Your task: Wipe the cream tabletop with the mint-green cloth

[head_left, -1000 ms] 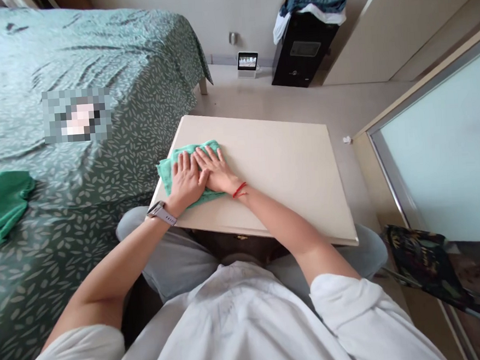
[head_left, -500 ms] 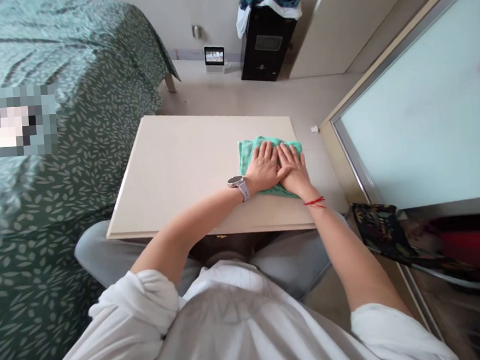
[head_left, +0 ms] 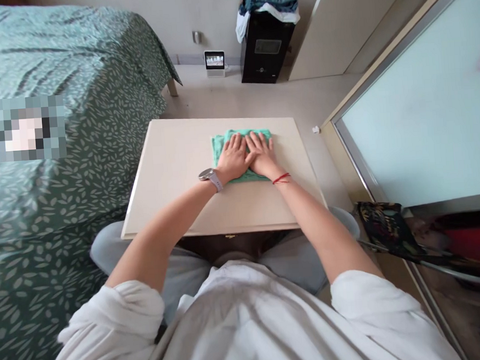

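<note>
A folded green cloth (head_left: 218,148) lies flat on a cream tabletop (head_left: 173,163), toward its far side and right of the middle. My left hand (head_left: 234,157) rests palm down on the cloth, fingers stretched forward; a watch with a pale strap is on that wrist. Beside it my right hand (head_left: 260,152) presses flat on the same cloth, fingers apart, with a red string round the wrist. The thumbs meet or overlap between the hands. Parts of the cloth are hidden beneath both palms.
A bed with a green leaf-patterned cover (head_left: 107,107) stands at the left. Beyond the table are a small white screen device (head_left: 215,64) and a black cabinet (head_left: 264,49) topped with clothes. A frosted sliding door (head_left: 424,107) and a dark bag (head_left: 381,227) are on the right.
Both hands and the cloth under them have slid left across the tabletop, from near its right edge, and slightly away from me. The hands stay flat on the cloth.
</note>
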Demonstrator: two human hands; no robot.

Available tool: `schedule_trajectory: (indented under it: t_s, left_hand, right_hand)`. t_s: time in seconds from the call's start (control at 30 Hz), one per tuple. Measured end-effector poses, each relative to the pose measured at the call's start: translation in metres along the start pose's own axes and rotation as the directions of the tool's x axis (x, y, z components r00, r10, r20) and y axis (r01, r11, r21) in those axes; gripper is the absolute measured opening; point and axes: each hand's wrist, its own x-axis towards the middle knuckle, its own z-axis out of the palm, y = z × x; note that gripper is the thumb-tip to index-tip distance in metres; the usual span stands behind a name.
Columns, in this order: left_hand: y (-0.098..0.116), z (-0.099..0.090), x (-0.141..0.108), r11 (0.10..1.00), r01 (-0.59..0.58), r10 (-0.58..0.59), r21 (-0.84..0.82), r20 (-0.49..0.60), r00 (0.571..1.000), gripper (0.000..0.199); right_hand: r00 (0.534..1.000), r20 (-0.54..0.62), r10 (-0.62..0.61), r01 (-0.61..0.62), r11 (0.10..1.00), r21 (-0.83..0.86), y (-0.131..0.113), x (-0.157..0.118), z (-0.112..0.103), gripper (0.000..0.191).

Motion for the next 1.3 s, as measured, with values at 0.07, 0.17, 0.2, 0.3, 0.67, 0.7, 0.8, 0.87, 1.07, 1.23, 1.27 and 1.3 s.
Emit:
schedule_trajectory:
  t_s: [0.07,0.17,0.2,0.3,0.67,0.7,0.8,0.87,1.07,1.23,1.27,1.3]
  left_hand:
    - [-0.037,-0.013,-0.023,0.996,0.091,-0.091,0.0,-0.024,0.996,0.078]
    - [-0.091,-0.03,-0.064,0.973,0.23,-0.229,0.005,-0.062,0.971,0.079]
    - [-0.108,-0.035,-0.078,0.964,0.264,-0.264,0.008,-0.06,0.963,0.081]
    - [-0.152,-0.045,-0.115,0.942,0.335,-0.334,-0.005,-0.103,0.937,0.082]
    - [-0.176,-0.039,-0.127,0.92,0.391,-0.382,0.012,-0.181,0.906,0.082]
    - [-0.167,-0.038,-0.115,0.927,0.374,-0.365,0.024,-0.167,0.916,0.081]
    - [-0.128,-0.035,-0.072,0.945,0.325,-0.319,0.046,-0.101,0.942,0.08]
    - [-0.095,-0.03,-0.04,0.958,0.281,-0.278,0.065,-0.051,0.959,0.08]
    - [0.012,0.007,0.047,0.998,0.036,-0.035,0.054,-0.007,0.999,0.082]
    - [0.078,0.036,0.085,0.983,-0.184,0.184,-0.011,0.005,0.983,0.084]
    - [0.086,0.038,0.088,0.978,-0.209,0.21,-0.023,0.012,0.978,0.084]
    - [0.091,0.038,0.09,0.973,-0.227,0.228,-0.032,0.024,0.973,0.084]
  right_hand:
    - [0.995,0.01,-0.098,0.098,0.994,0.043,-0.044,0.017,0.005,0.072]
    - [0.97,0.017,-0.244,0.241,0.965,0.104,-0.112,0.034,0.014,0.072]
    - [0.959,0.017,-0.283,0.279,0.953,0.119,-0.134,0.037,0.017,0.072]
    - [0.931,0.029,-0.363,0.356,0.923,0.143,-0.189,0.04,0.022,0.072]
    - [0.885,0.044,-0.463,0.446,0.872,0.202,-0.207,0.045,0.028,0.071]
    - [0.896,0.044,-0.442,0.426,0.883,0.199,-0.195,0.047,0.026,0.072]
    - [0.934,0.047,-0.355,0.343,0.923,0.172,-0.145,0.053,0.02,0.073]
    - [0.958,0.035,-0.283,0.274,0.948,0.162,-0.102,0.054,0.014,0.073]
    - [1.0,-0.026,-0.007,0.009,0.995,0.099,0.038,0.025,-0.001,0.072]
    - [0.972,-0.101,0.211,-0.209,0.977,0.035,0.113,-0.018,-0.005,0.07]
    - [0.965,-0.108,0.24,-0.238,0.971,0.026,0.12,-0.023,-0.004,0.07]
    - [0.958,-0.11,0.264,-0.264,0.964,0.015,0.124,-0.027,-0.004,0.071]
